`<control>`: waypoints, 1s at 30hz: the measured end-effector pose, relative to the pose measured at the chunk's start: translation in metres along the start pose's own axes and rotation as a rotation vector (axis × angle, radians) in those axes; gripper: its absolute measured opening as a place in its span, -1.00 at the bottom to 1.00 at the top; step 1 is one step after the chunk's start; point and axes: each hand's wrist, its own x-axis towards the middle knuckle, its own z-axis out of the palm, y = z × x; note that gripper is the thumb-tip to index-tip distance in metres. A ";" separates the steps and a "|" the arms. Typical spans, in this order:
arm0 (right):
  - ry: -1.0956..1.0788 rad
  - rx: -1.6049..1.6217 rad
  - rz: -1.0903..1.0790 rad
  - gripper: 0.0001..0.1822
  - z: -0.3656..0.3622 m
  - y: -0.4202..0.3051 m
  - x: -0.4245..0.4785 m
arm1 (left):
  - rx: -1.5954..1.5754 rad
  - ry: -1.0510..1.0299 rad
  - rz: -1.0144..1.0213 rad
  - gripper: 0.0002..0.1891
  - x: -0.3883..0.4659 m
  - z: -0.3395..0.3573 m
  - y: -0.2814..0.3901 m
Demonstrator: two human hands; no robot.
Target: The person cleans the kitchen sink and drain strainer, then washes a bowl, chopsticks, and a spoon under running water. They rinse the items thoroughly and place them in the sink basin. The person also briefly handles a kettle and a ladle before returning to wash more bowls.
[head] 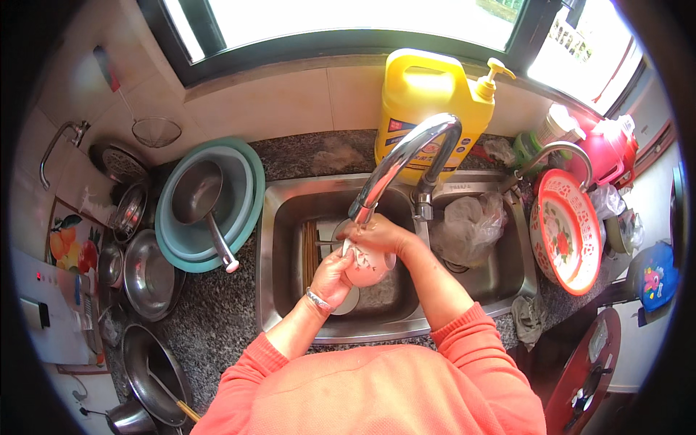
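My left hand (333,273) grips a white bowl (370,267) with a twig-and-leaf pattern, held tilted above the left sink basin (288,217). Right under the spout of the chrome faucet (416,157), my right hand (375,235) lies against the bowl's rim, its fingers partly hidden by the spout and by water. Wooden chopsticks (310,250) lean at the left side of that basin. Below the bowl, a pale round dish (348,303) is partly covered by my left hand. Other dishes lie in the basin behind my hands.
A plastic bag (470,228) sits in the right basin. Behind the sink stands a yellow detergent jug (418,98) with a pump. Teal basins (253,217) holding a metal ladle (198,193) are on the left, near steel bowls (149,274) and a wok (155,375). A red patterned basin (565,234) stands right.
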 end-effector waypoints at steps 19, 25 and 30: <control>0.982 0.102 0.019 -0.49 0.039 0.015 -0.028 | -0.393 0.121 0.177 -0.72 0.076 0.012 0.009; 1.000 0.057 0.035 -0.46 0.041 0.027 -0.027 | -0.434 0.159 0.199 -0.75 0.091 0.012 0.011; 1.012 -0.124 -0.015 -0.44 0.045 0.035 -0.030 | -0.326 0.365 0.182 -0.56 0.097 0.018 0.011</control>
